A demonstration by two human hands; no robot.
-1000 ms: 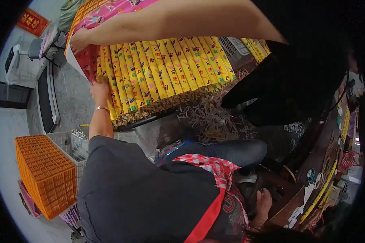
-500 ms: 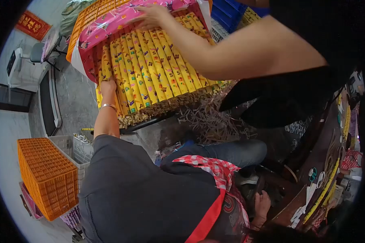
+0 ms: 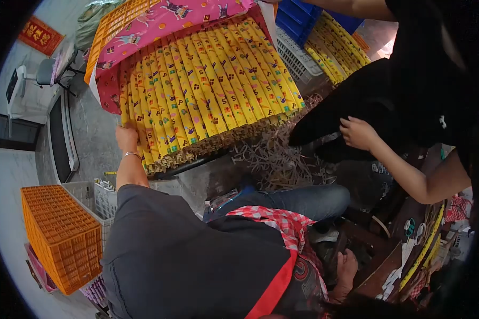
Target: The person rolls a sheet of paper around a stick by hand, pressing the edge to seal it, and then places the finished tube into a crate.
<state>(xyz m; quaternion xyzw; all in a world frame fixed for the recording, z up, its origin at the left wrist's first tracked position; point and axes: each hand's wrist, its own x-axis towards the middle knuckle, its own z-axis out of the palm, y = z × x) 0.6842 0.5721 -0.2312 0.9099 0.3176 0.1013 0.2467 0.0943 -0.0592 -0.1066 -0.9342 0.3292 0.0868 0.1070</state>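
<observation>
Yellow printed paper rolls [image 3: 207,85] lie side by side in a thick stack, their cut ends facing me. At the stack's left front corner, my left hand [image 3: 126,139] is closed on the end of an outer yellow roll, with a bracelet on its wrist. Part of its fingers is hidden by the roll. A pink printed sheet [image 3: 159,24] covers the far end of the stack. Low at the right, my right hand [image 3: 347,267] has curled fingers beside a dark object [image 3: 339,245]; what it grips, if anything, cannot be made out.
A co-worker in black stands at the right, one hand [image 3: 358,133] lowered, the other arm by the sheet. Orange crate [image 3: 61,239] and white basket [image 3: 104,199] stand left. Paper shreds [image 3: 282,159] litter the floor; scissors [image 3: 410,227] lie right. More yellow rolls [image 3: 337,48] are behind.
My left hand has moved left and toward me, to the stack's corner; the roll it held up now lies with the others. The co-worker's arm has left the stack, and the pink sheet is lifted back.
</observation>
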